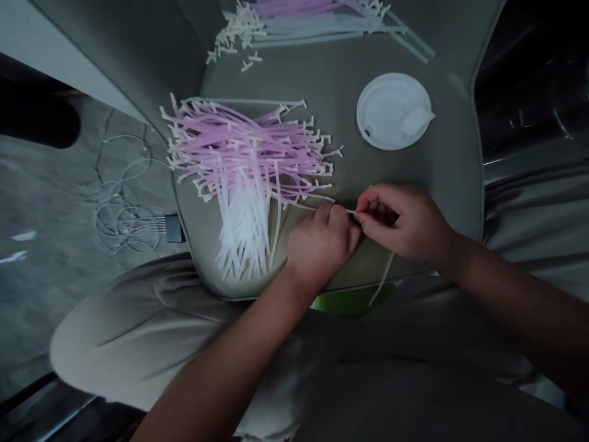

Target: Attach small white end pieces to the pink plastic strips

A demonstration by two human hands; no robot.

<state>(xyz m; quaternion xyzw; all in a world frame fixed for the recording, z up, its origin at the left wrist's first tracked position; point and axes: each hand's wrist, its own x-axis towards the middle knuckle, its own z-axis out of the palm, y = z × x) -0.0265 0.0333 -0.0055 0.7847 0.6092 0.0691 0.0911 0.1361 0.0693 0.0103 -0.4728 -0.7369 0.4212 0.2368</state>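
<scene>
My left hand is closed around a thin whitish tube, which runs out to the left toward the pile. Close beside it, my right hand pinches the short white end that sticks out between the hands; whether this is the tube or a connector is too small to tell. A second white tube hangs below my right hand; its upper part is hidden. To the left lies a pile of pink tubes with small white branched connectors at their ends. Plain white tubes overlap its front.
Everything lies on a grey-green chair seat. A round white dish holds a white pointed piece. Loose white connectors and more tubes lie at the back. Tangled wires rest on the floor at left.
</scene>
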